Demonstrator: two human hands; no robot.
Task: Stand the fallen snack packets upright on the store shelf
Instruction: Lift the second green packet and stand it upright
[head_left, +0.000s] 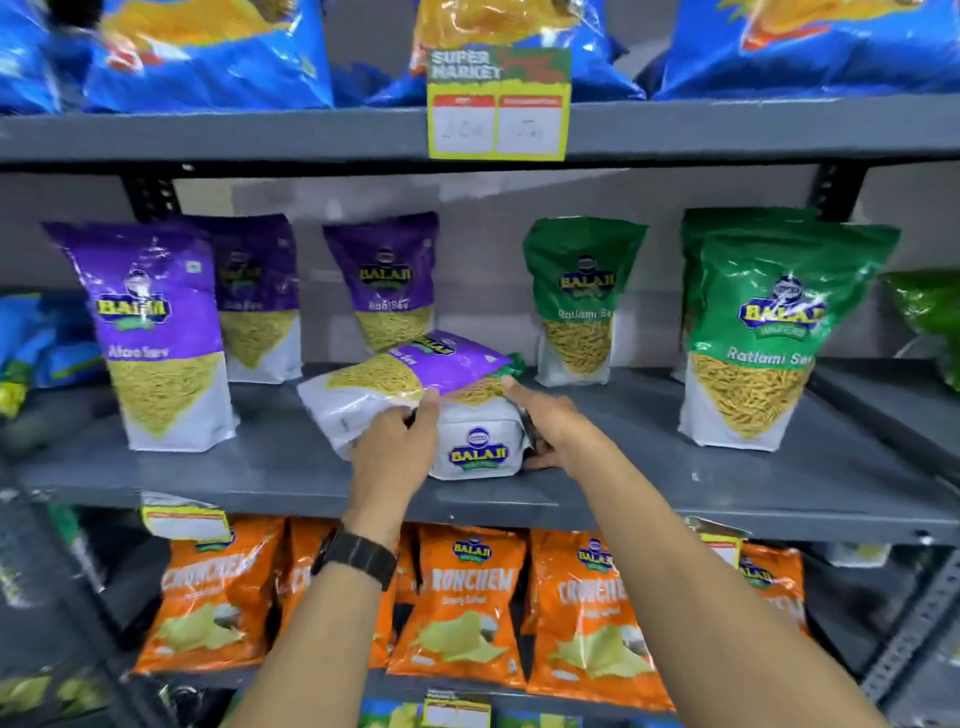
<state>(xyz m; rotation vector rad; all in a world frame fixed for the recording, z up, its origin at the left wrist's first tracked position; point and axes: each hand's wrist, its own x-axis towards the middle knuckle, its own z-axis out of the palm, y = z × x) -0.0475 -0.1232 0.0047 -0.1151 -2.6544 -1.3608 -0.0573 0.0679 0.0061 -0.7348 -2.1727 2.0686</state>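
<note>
Two fallen packets lie stacked mid-shelf. On top is a purple Aloo Sev packet (400, 379), lying flat. Under it lies a green packet (475, 444), its white base with the logo facing me and a green corner showing behind. My left hand (395, 447) grips the purple packet's front edge, thumb on top. My right hand (550, 423) holds the lower packet's right side, index finger stretched along its top. Three purple packets (156, 332) stand upright at left, and green Ratlami Sev packets (576, 301) (763, 332) stand at right.
The grey metal shelf (623, 467) has bare room between the stack and the standing packets. A shelf above holds blue bags (208, 52) and a yellow price tag (496, 104). Orange crisp bags (467, 608) fill the shelf below.
</note>
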